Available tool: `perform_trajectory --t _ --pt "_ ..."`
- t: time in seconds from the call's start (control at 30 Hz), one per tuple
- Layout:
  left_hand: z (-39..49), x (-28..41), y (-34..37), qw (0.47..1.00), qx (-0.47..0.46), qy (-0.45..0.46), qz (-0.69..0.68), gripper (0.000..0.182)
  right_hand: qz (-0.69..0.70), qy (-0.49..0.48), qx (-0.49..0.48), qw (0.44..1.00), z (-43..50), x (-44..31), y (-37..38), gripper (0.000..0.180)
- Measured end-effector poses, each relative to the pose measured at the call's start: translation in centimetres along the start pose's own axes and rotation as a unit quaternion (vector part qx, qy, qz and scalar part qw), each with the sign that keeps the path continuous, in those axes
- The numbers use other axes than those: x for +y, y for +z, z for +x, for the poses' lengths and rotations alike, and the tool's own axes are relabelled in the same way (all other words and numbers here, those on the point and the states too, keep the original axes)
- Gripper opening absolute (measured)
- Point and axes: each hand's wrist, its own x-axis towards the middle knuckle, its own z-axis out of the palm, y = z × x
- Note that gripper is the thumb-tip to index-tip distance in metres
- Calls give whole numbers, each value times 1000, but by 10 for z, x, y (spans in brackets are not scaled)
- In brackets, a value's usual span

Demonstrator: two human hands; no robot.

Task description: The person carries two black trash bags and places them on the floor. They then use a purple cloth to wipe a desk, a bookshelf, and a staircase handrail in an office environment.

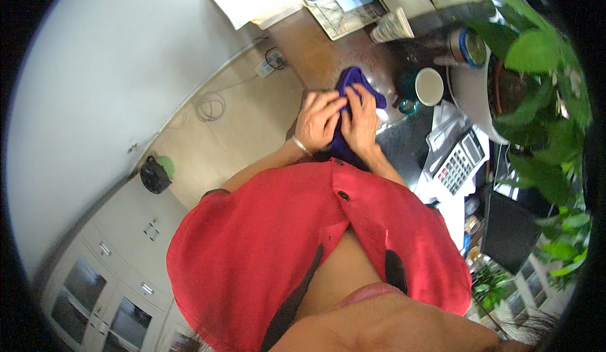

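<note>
A dark purple cloth [352, 75] lies bunched on the brown, glossy desk top [312, 39], near its left edge. My left hand [318, 121], with a pale bracelet at the wrist, has its fingers bent onto the cloth from the left. Beside it my right hand [362, 122] pinches the cloth, its fingers curled into the folds. The fingertips of both hands nearly meet. More of the cloth hangs or lies between my wrists, close to the red shirt [284, 210]; its lower end is hidden.
Right of my hands stand a white cup [429, 87], a lidded jar [468, 49] and a calculator [461, 162] on papers. A leafy potted plant [535, 110] overhangs the right side. A tube [393, 26] lies ahead. Left on the floor are a power strip [267, 65] and coiled cable [209, 106].
</note>
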Motion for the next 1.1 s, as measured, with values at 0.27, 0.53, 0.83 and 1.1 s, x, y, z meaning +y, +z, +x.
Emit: perform_trajectory --t 0.27,0.53,0.83,1.1 --pt "44 -32 20 991 10 85 102 44 -97 -11 115 988 61 13 22 56" --pt "-66 56 89 965 -192 180 -15 42 -109 153 170 967 -143 27 -39 51" --pt "2 50 139 965 -151 212 36 46 -116 127 232 957 -88 85 -59 50" --pt "-92 101 150 885 -337 310 -89 47 -154 317 244 903 -253 31 -56 56"
